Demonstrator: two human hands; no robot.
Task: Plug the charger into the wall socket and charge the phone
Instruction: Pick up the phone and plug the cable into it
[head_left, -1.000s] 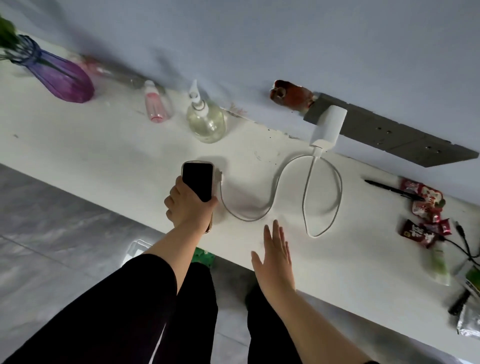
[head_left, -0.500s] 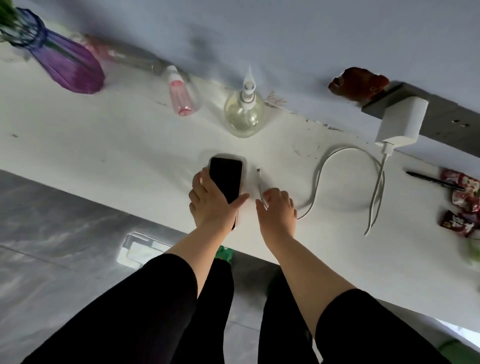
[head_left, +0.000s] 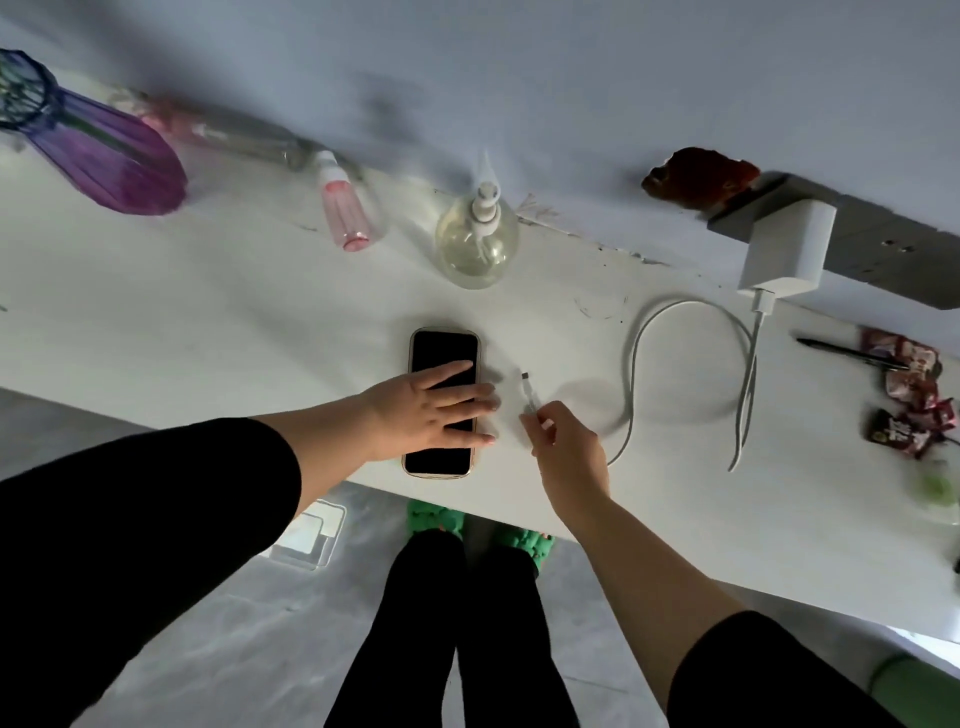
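Phone (head_left: 443, 400) screen dark, no readable text

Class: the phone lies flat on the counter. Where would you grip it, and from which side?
Grip the phone across its two long edges, coming from above at the near end: it lies flat, screen up, its near end by the counter edge.

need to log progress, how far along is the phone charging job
Done: the charger sits in the wall socket strip. In hand: the left hand pins the phone flat; the right hand pinches the cable plug. Left: pushing the plug into the phone.
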